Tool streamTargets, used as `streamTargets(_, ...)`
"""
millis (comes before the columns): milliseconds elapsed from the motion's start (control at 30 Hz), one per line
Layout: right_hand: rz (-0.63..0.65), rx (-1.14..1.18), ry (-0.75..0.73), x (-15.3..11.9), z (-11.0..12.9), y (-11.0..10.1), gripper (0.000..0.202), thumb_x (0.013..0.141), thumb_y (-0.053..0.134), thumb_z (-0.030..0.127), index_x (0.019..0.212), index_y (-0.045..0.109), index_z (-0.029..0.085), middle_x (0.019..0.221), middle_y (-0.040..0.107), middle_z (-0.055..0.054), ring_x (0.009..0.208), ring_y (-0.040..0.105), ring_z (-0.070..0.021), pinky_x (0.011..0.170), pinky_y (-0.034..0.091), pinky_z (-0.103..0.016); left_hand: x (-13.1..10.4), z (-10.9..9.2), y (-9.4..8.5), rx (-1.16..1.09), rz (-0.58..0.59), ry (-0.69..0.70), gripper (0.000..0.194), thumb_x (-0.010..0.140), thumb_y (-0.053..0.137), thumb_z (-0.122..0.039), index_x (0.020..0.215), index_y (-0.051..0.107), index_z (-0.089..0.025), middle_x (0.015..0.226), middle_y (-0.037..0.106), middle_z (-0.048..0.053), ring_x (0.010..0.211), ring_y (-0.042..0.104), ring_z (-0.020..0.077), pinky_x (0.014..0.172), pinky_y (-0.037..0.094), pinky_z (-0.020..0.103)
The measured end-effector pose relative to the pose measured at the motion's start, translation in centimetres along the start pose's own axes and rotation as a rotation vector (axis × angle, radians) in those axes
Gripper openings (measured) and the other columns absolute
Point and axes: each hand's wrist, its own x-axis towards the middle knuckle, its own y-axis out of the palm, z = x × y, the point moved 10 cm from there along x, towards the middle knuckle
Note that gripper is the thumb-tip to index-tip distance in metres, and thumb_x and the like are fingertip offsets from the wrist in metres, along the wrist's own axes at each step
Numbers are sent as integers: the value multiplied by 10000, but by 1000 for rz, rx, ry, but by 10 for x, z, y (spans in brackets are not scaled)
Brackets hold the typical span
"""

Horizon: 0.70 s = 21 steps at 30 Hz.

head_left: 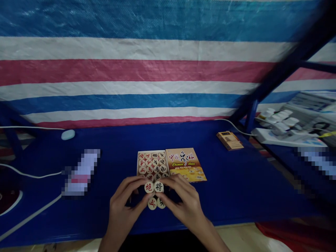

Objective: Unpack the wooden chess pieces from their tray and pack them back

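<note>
Between the thumb and fingers of my left hand (128, 197) is a round Chinese chess piece with a red character (149, 187). My right hand (185, 197) pinches a piece with a black character (159, 187), side by side with the red one. Just below them lie a red-marked piece (152, 203) and a black-marked piece (161, 203), the latter partly hidden by my right thumb. Behind my fingers sits an open box (138, 164) with rows of red and black pieces; its near end is covered by my hands. The printed box lid (187, 164) lies against its right side.
On the blue table (120, 140) a blurred-out phone (82, 171) lies at left with white cables. A pale blue case (68, 134) is at the back left, and a small brown box (230, 140) at the back right. A power strip (286, 137) stands beyond the right edge.
</note>
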Motion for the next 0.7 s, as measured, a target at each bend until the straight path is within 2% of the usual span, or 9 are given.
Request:
streamTargets(100, -5, -71, 29, 5, -5, -1, 349, 922, 701, 220, 1261, 632, 266, 1077, 720, -27, 1008, 651, -197, 858, 544, -365, 5, 0, -4, 109, -41, 33, 279, 893, 730, -231, 1164, 682, -283, 1160, 696, 30, 1074, 645, 202, 887, 551, 363)
streamTargets(200, -5, -175, 62, 18, -11, -2, 309, 947, 669, 251, 1254, 645, 270, 1184, 694, -37, 1133, 608, -220, 953, 517, -401, 18, 2, -8, 242, -87, 51, 314, 908, 714, -230, 1212, 673, -296, 1217, 678, 27, 1128, 618, 218, 969, 516, 410)
streamTargets(267, 9, -240, 72, 27, -15, 0, 296, 966, 638, 261, 1261, 646, 272, 1244, 673, -39, 1182, 581, -231, 1004, 490, -430, 30, 7, -6, 301, -74, 46, 308, 915, 708, -253, 1217, 674, -300, 1245, 666, 24, 1152, 604, 226, 994, 505, 426)
streamTargets(400, 59, -350, 85, 38, -22, 9, 282, 987, 595, 280, 1263, 652, 270, 1274, 664, -49, 1208, 558, -258, 1019, 465, -480, 44, 16, 13, 316, 46, 26, 276, 936, 676, -282, 1211, 671, -295, 1298, 644, 22, 1253, 547, 247, 1040, 495, 459)
streamTargets(500, 64, -390, 88, 36, -25, 12, 308, 989, 586, 289, 1289, 641, 253, 1280, 668, -63, 1234, 543, -274, 1024, 454, -503, 43, 20, 21, 329, 69, 14, 268, 956, 639, -275, 1223, 661, -287, 1332, 628, 23, 1321, 496, 255, 1078, 476, 487)
streamTargets(700, 80, -329, 42, 30, -22, 15, 291, 1005, 539, 202, 1264, 656, 265, 1260, 696, -16, 1237, 549, -234, 1047, 444, -464, 38, 23, 23, 328, 72, 20, 253, 994, 567, -242, 1224, 658, -291, 1323, 631, 27, 1329, 493, 251, 1068, 487, 503)
